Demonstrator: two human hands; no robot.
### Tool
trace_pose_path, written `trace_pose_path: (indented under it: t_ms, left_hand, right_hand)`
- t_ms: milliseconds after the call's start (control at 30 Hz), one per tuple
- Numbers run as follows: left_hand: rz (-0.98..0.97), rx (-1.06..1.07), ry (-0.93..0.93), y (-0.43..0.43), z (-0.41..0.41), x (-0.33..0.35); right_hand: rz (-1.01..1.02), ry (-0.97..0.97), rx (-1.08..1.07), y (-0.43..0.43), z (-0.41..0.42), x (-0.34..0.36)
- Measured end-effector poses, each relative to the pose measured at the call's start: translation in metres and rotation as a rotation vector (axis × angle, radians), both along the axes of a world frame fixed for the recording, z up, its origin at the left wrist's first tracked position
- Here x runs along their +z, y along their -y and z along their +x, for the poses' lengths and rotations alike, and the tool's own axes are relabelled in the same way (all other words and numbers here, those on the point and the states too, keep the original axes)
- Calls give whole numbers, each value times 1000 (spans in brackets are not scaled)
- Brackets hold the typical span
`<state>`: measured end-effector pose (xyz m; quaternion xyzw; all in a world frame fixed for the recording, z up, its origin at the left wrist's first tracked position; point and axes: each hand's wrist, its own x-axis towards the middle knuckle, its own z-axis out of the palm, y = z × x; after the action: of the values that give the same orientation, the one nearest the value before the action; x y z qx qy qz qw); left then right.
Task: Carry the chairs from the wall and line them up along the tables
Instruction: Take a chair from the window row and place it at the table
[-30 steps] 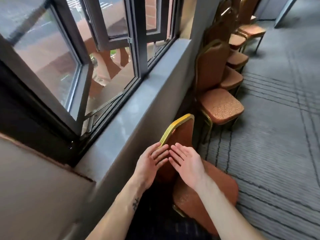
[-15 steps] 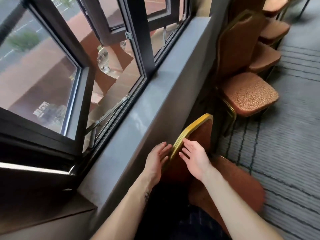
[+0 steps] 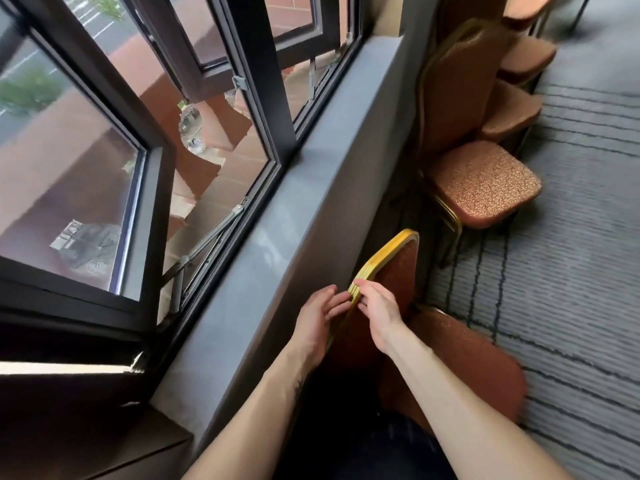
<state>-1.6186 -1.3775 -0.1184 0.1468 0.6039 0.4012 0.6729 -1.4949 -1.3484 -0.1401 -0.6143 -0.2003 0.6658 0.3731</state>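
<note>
Your right hand (image 3: 379,315) pinches the gold rim (image 3: 379,259) of the banquet chair (image 3: 467,362) while your left hand (image 3: 317,317) rests slack just beside it, so wrap both firmly before lifting clear of the windowsill (image 3: 311,202).

A function hall: padded banquet chairs (image 3: 481,181) rowed along striped carpet (image 3: 571,271) below windows (image 3: 145,140).
</note>
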Motion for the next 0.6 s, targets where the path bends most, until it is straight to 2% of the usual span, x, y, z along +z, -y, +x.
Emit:
trace_pose_path:
  t_ms: [200,333,467,600]
  left_hand:
    - [53,-32,39,-10,10,0]
    - [128,-189,96,-20,39,12]
    - [192,-356,49,-29,83,25]
    - [218,-480,115,-34,115,41]
  right_hand:
    - [-15,145,-119,21,21,-2]
    - [44,242,-228,41,43,6]
    - [115,293,-358,62,57,13]
    - [145,319,-501,82,77,26]
